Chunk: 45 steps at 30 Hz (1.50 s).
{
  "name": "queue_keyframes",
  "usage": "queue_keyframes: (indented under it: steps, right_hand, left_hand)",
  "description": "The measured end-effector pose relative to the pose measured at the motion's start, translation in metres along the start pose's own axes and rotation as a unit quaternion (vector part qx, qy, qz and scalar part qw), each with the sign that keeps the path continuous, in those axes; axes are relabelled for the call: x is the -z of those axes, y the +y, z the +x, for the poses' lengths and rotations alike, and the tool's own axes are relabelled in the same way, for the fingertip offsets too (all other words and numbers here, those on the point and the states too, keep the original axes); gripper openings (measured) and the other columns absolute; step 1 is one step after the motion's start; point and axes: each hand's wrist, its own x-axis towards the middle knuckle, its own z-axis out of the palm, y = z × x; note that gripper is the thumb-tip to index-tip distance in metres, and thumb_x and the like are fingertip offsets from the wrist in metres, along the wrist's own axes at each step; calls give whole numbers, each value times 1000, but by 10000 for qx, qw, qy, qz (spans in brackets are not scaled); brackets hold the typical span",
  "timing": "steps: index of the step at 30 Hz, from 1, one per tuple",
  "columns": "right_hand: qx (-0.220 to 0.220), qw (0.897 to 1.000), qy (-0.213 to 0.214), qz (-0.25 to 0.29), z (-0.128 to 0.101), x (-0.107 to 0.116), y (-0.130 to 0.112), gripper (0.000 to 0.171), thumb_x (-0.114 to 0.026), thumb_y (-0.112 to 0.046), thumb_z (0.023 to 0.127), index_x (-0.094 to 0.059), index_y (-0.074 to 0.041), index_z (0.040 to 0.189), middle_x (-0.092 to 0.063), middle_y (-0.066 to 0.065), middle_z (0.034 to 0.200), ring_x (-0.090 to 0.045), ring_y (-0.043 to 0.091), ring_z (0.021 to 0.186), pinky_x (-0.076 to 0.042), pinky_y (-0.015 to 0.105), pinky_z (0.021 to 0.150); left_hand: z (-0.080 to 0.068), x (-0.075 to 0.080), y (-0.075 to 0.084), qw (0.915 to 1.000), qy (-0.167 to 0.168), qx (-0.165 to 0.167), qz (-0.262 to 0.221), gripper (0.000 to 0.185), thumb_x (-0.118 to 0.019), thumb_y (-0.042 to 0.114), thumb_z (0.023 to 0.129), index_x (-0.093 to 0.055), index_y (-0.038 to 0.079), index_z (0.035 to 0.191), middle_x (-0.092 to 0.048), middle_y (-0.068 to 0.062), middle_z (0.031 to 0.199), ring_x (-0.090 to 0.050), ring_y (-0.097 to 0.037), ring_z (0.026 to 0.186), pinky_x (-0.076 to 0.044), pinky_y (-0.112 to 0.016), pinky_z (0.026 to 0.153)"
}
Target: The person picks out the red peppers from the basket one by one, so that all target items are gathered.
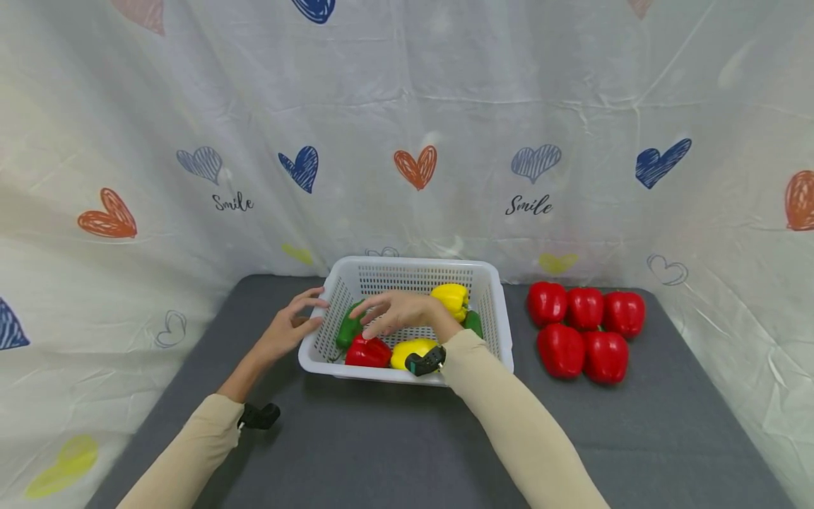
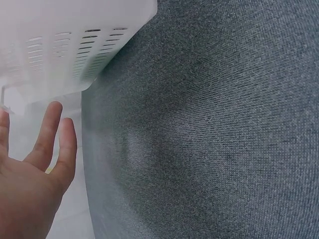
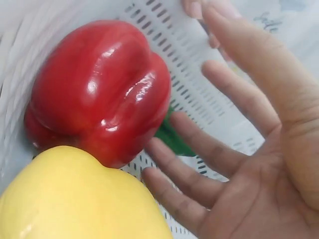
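Observation:
A white plastic basket (image 1: 416, 261) with slotted walls holds a red bell pepper (image 1: 367, 351), a yellow bell pepper (image 1: 410, 349), another yellow pepper (image 1: 450, 298) and two green vegetables, one at the left (image 1: 348, 326) and one at the right (image 1: 473, 322). Over the basket my right hand (image 1: 400, 312) spreads its fingers, holding nothing. In the right wrist view, its fingertips (image 3: 155, 145) lie close to the red pepper (image 3: 99, 89); contact is unclear. My left hand (image 1: 289, 329) has loosely bent fingers at the basket's left rim. The left wrist view shows them (image 2: 47, 134) apart and without an object.
To the right of the basket, several red bell peppers (image 1: 561, 350) sit in two rows on the grey tabletop (image 1: 381, 445). A white curtain (image 1: 470, 120) printed with hearts hangs behind and beside the table.

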Motion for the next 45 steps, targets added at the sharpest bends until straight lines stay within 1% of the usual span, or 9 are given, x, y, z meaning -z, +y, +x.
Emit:
queue_keyframes:
  steps: [6, 9, 13, 16, 24, 28, 36, 41, 45]
  right_hand:
    - [-289, 9973, -648, 178, 7, -1, 4, 55, -74, -11, 91, -57, -7, 144, -49, 15, 147, -50, 24, 126, -46, 45, 101]
    - [-459, 9959, -756, 169, 10, -1, 5, 53, -75, -11, 91, -60, -10, 142, -49, 12, 146, -49, 23, 127, -46, 44, 101]
    - [-684, 9945, -774, 176, 12, -2, 6, 52, -77, -12, 90, -63, -13, 140, -49, 11, 145, -50, 24, 125, -47, 43, 100]
    - [-771, 9940, -756, 171, 12, -4, 5, 51, -78, -11, 90, -64, -13, 139, -49, 11, 145, -50, 25, 124, -47, 43, 100]
    - [-915, 9935, -675, 28, 13, -7, -1, 50, -81, -8, 86, -68, -14, 134, -51, 6, 141, -47, 25, 124, -50, 40, 96]
    - [-972, 9931, -658, 30, 14, -8, 1, 48, -82, -8, 86, -70, -16, 131, -53, 5, 137, -50, 26, 121, -52, 40, 94]
    - [-1117, 9916, -584, -271, 14, -10, -4, 47, -85, -13, 83, -72, -22, 127, -53, 4, 135, -49, 27, 120, -52, 39, 92]
    - [-1299, 9894, -574, -301, 14, -12, -6, 49, -86, -13, 81, -72, -26, 126, -49, 2, 136, -46, 27, 121, -53, 39, 89]
    - [-1295, 9895, -562, -324, 15, -12, -6, 47, -86, -13, 81, -73, -26, 124, -51, 3, 135, -47, 27, 121, -54, 40, 88]
  left_hand:
    - [0, 0, -2, 10000, 14, 8, -20, 32, -60, -1, 101, -58, -6, 132, -29, -21, 158, -63, -50, 109, -53, -52, 88]
    - [0, 0, -4, 10000, 19, -15, 4, 32, -61, 0, 101, -58, -5, 132, -30, -21, 158, -63, -50, 108, -54, -51, 88]
    - [0, 0, -5, 10000, 45, -30, 41, 32, -62, 0, 100, -59, -5, 131, -31, -21, 158, -63, -49, 108, -54, -51, 87]
    - [0, 0, -5, 10000, 44, -24, 32, 31, -62, 0, 100, -59, -5, 131, -31, -21, 158, -63, -49, 107, -55, -49, 86]
    - [0, 1, -3, 10000, 24, -34, -35, 31, -62, -3, 100, -59, -6, 131, -30, -22, 157, -63, -50, 107, -54, -33, 84]
    - [0, 1, -3, 10000, 13, -46, -5, 31, -61, -2, 100, -59, -6, 131, -31, -23, 157, -63, -50, 107, -53, -30, 84]
    - [0, 1, -4, 10000, 24, 30, 17, 31, -62, 1, 101, -59, -4, 131, -31, -21, 158, -64, -48, 107, -55, -38, 86]
    - [0, 1, -4, 10000, 20, 70, -21, 31, -61, 1, 101, -59, -4, 131, -30, -21, 158, -64, -48, 107, -55, -40, 85]
    - [1, 1, -4, 10000, 34, 76, -26, 31, -62, 1, 101, -59, -4, 131, -31, -20, 158, -64, -48, 107, -55, -42, 86]
